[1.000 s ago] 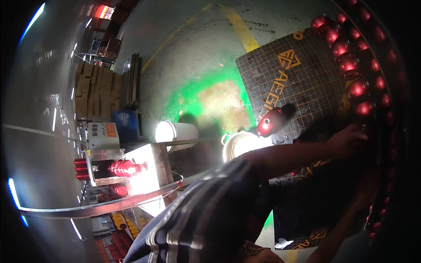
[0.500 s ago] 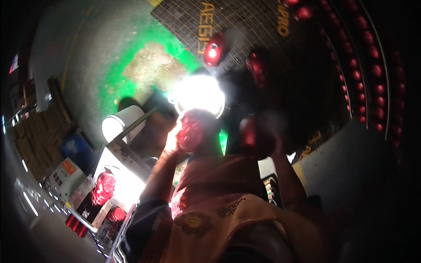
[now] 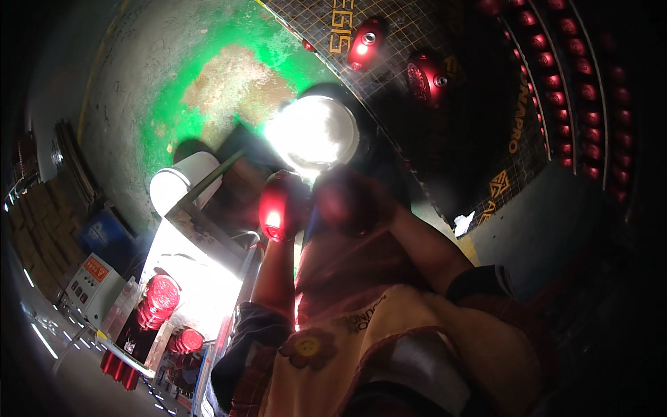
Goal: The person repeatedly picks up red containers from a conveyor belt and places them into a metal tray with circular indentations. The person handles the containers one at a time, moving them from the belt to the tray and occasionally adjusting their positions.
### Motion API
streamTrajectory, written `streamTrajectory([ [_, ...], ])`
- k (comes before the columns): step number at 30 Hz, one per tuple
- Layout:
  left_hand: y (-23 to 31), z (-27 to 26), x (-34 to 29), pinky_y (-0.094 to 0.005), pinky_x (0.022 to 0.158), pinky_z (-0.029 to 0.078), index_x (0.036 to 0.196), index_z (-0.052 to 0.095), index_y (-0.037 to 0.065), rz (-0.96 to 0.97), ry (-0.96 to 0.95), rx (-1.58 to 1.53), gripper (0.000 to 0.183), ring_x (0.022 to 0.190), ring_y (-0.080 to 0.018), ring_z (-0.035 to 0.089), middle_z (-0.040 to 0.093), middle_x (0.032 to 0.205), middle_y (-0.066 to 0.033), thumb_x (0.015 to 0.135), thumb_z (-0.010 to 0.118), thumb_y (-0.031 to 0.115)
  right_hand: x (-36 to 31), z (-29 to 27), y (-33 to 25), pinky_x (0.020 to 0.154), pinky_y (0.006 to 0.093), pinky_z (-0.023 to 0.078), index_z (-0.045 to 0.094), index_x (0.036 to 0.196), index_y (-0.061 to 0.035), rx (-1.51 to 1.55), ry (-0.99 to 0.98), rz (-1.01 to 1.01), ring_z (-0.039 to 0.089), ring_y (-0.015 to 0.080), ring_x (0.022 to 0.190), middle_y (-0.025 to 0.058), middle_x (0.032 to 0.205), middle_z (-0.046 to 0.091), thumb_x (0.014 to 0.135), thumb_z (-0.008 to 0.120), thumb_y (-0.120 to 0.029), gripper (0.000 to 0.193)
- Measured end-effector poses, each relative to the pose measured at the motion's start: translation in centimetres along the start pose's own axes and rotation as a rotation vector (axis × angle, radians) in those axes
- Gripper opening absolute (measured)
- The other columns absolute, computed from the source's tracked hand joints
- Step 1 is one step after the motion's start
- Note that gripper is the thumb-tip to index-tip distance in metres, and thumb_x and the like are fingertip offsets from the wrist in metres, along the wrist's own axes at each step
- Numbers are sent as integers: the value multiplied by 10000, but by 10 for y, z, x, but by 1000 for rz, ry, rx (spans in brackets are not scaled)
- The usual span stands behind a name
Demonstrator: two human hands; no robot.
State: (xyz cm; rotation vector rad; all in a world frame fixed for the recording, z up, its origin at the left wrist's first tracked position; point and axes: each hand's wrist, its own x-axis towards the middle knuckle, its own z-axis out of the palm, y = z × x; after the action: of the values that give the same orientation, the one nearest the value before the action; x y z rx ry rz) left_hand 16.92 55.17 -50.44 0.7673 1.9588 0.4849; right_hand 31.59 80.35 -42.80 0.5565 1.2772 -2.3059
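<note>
In my left hand (image 3: 297, 201) is a glossy red, jar-shaped piece (image 3: 275, 208); it catches a strong highlight, and most of the fingers are hidden behind it. My right hand (image 3: 379, 198) is closed around a second dark red rounded piece (image 3: 340, 201), deep in shadow. The two pieces sit side by side in front of my apron (image 3: 389, 326). Just beyond them glares a round white disc with a rim (image 3: 316, 135), too bright to make out its inside.
Two red jar-shaped pieces with ringed openings (image 3: 365, 43) lie on a dark gridded board (image 3: 479, 139). Rows of red pieces (image 3: 587, 90) line the right. To the left are a white bucket (image 3: 184, 182), a brightly lit box (image 3: 198, 257), stacked red embossed pieces (image 3: 163, 295) and a control box (image 3: 96, 281).
My right hand has come inward with its red piece, close to the left one. The left piece has shifted slightly left and turned, now showing a smooth side instead of its embossed face.
</note>
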Motion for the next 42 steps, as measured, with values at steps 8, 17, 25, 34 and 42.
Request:
streamTrajectory([
  [8,-7,-1,4,-269,772,517,1212,563,60,138,235,115,361,851,-191,632,645,1036,-121,1025,438,343,23,5,3,1032,345,448,518,1292,0,756,-164,-157,587,243,1139,109,1314,563,969,509,-293,437],
  [17,65,-95,88,-472,949,492,1449,393,56,84,81,-1927,561,1124,-300,587,513,1354,-197,942,500,271,-117,-143,-12,1060,381,418,458,1374,-33,860,465,-475,519,252,1227,133,1355,524,944,496,-278,497],
  [25,172,-171,264,-353,1031,414,1278,628,101,278,881,-309,516,1144,-247,545,576,1231,-123,786,778,65,-187,-302,-51,1060,379,394,605,1293,-102,-424,1553,-389,495,291,1226,142,1342,500,873,678,-174,433],
  [34,216,-125,375,-402,1054,420,1305,620,244,410,969,186,592,1222,-317,479,414,1351,-175,761,803,94,-83,-343,-20,1017,416,453,708,1183,-273,-794,1784,-306,466,345,1260,159,1426,380,750,795,-30,504],
  [42,296,-133,360,-409,1044,408,1226,664,109,529,938,16,391,1272,-292,466,463,1388,-155,843,699,38,-115,-327,-113,1036,441,430,591,1333,-288,-871,1707,-292,423,377,1311,168,1485,359,821,750,-153,553],
])
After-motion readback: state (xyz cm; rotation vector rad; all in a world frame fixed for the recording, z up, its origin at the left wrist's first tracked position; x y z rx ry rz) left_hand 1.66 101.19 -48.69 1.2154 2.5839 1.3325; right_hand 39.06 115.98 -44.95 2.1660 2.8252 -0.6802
